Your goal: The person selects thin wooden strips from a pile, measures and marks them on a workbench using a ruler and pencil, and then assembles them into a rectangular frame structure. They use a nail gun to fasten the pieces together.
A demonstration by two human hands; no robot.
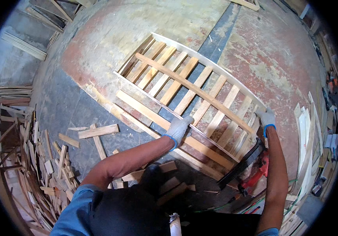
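Note:
A slatted wooden frame [192, 87] lies slantwise on the floor before me. Several cross slats run between its two long pale side rails, and one long brown board crosses over them lengthwise. My left hand [180, 128], in a light glove with a blue cuff, is closed over the near side rail. At the far rail's right end, my gloved right hand [266, 117] grips the frame's corner, with its fingertips partly hidden. A red and black nail gun [260, 170] rests by the frame's right end, beside my right forearm. Two loose long boards [145, 110] lie along the near side.
Offcuts and a heap of scrap wood [54, 169] spread over the lower left floor. White strips [304, 133] and assorted items line the right side. Thin pale strips [25, 45] lean at the upper left. A green hose [222, 207] trails near the nail gun.

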